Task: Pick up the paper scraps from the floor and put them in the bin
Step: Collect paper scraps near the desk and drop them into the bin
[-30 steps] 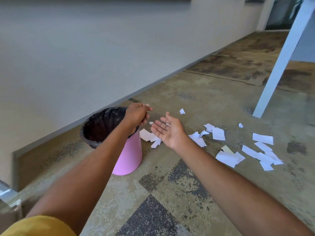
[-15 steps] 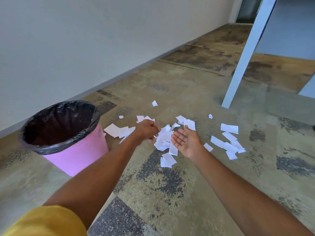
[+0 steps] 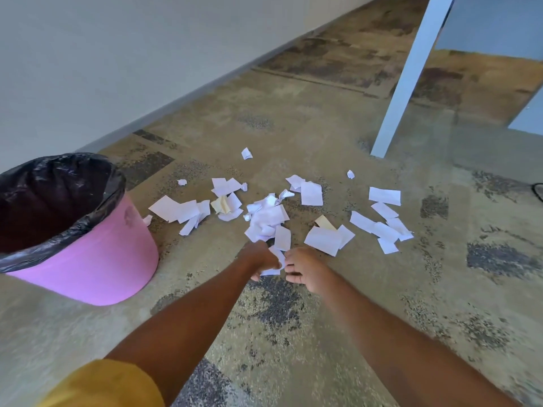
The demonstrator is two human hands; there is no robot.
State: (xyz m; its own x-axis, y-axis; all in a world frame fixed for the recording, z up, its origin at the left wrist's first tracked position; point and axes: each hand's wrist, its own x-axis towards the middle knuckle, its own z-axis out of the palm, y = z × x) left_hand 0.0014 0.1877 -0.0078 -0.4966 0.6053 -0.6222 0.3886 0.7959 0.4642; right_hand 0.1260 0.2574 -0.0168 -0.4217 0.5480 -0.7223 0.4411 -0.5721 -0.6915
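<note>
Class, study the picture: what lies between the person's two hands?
In the head view, a white paper scrap lies between the left hand and right hand, touching both.

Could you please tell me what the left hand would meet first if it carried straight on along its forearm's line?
Most likely the heap of white paper scraps lying just beyond the left hand; the nearest piece seems almost at its knuckles, though depth is unclear.

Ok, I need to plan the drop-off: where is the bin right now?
In the head view the pink bin with its black liner stands at the left, near the wall, left of the paper scraps.
</note>
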